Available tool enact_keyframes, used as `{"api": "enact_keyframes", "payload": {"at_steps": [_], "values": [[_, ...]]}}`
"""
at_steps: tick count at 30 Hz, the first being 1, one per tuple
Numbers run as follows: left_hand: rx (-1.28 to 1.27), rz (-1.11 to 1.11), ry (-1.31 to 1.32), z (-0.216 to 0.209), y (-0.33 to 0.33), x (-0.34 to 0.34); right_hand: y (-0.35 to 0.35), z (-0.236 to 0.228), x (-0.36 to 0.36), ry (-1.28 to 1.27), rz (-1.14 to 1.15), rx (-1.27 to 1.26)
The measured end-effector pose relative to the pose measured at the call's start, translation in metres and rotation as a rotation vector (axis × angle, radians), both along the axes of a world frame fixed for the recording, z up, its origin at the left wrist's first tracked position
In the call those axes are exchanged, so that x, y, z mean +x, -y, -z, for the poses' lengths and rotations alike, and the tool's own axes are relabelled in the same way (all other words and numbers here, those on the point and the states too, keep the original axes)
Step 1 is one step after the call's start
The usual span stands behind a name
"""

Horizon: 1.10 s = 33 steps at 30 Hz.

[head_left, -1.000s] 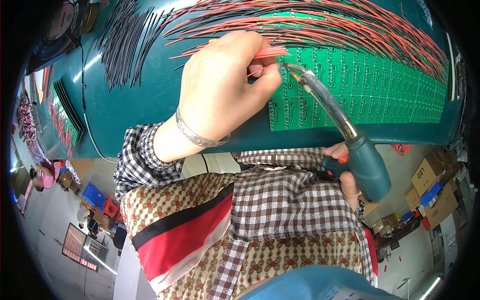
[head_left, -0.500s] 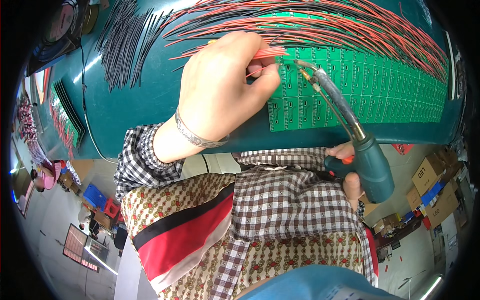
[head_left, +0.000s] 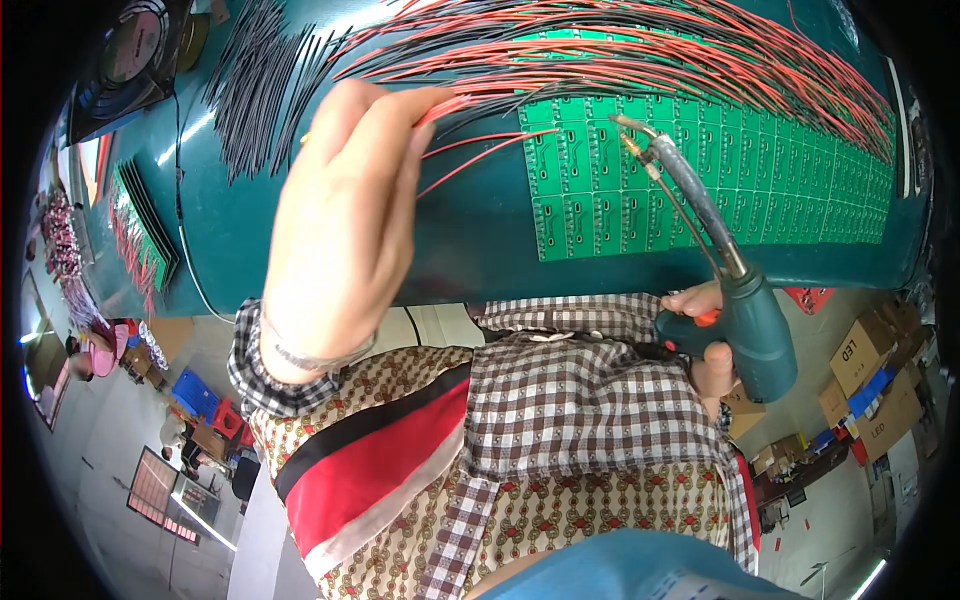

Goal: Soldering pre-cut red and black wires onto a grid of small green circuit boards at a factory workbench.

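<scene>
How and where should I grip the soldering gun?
Take the soldering gun by its side handle, probably from the wearer's side: it juts from the thick green housing, well back from the metal tip, which points away over the green boards.

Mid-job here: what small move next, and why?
I'd probably have the left hand bring one of the thin red wires at its fingertips to the flat green circuit-board panel: that hand sits left of the panel, while the right hand holds the dark-green-handled soldering gun with its metal tip over the boards.
</scene>
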State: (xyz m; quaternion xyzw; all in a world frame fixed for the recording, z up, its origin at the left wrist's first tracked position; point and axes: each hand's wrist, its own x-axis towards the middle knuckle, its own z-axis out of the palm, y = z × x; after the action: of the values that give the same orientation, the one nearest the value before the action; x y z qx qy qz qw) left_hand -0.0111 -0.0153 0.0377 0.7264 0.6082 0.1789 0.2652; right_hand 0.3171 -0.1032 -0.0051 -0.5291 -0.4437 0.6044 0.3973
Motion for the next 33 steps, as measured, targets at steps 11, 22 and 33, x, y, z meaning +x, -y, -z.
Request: {"api": "enact_keyframes", "payload": {"at_steps": [11, 22, 33], "values": [[0.272, 0.224, -0.013, 0.029, -0.005, 0.025, 0.006, 0.001, 0.005, 0.001, 0.012, 0.066], [0.415, 0.288, -0.092, 0.048, -0.011, 0.034, 0.003, -0.008, 0.006, 0.117, -0.032, -0.032], [0.498, 0.268, -0.007, 0.056, -0.008, 0.033, 0.004, -0.009, -0.003, 0.134, 0.032, -0.059]]}}
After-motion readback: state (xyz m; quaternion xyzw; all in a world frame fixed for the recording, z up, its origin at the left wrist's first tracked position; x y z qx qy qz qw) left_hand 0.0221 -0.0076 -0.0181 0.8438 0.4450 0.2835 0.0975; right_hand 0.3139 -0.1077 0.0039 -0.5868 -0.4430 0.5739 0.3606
